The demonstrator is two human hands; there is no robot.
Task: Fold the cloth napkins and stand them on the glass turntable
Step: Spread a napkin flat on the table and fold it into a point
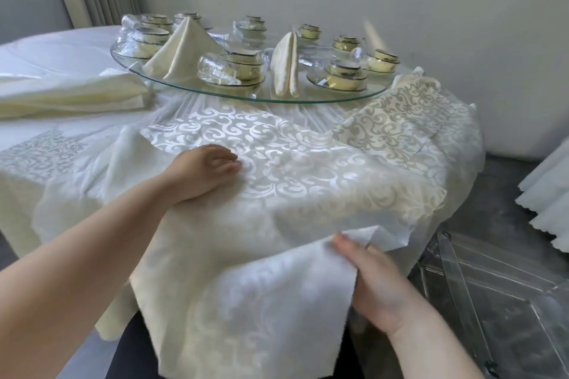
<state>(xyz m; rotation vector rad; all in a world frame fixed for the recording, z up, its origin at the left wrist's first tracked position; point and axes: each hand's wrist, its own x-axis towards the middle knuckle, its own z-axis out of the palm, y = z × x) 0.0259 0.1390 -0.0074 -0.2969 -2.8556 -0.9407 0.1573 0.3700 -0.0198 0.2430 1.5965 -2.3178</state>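
A cream damask napkin (pixel 277 224) with a scroll pattern lies spread over the near table edge and hangs toward me. My left hand (pixel 203 172) rests on its middle, fingers curled and pressing the cloth down. My right hand (pixel 375 280) grips the napkin's near right edge, the cloth pinched under the thumb. On the glass turntable (pixel 308 98) two folded napkins stand upright: a cone-shaped one (pixel 181 49) on the left and a narrower one (pixel 286 61) near the middle.
Several cream bowl-and-saucer sets (pixel 345 74) and upturned glasses (pixel 215 68) crowd the turntable. A stack of cream cloths (pixel 70 92) lies at the left on the table. A clear plastic chair (pixel 492 301) stands at the lower right. A white wall runs behind.
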